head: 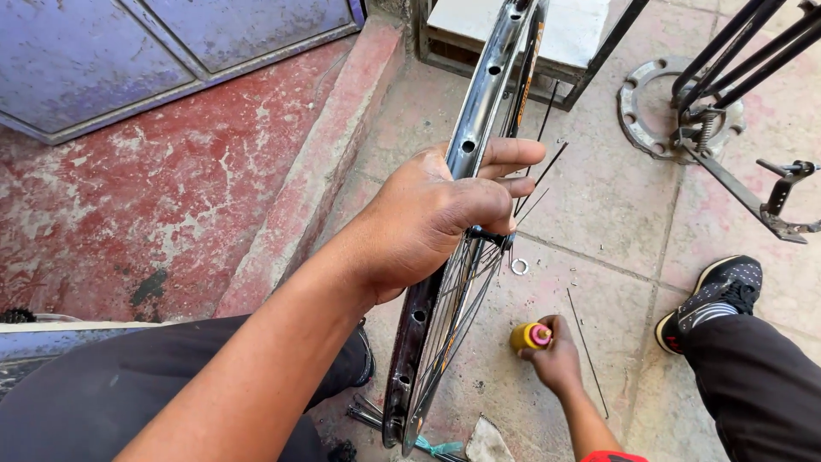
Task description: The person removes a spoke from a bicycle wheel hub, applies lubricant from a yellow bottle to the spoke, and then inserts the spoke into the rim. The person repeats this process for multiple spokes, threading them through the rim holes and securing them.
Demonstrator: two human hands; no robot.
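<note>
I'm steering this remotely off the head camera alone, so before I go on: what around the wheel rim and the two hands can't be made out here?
- Wheel rim: top cut off by the upper frame edge; its hub hidden behind the left hand.
- Yellow tool: the right hand covers all but its end, so its kind is unclear.
- Small ring on the tiled floor: too small to identify.
- Black stand: cut off at the right edge.
</note>
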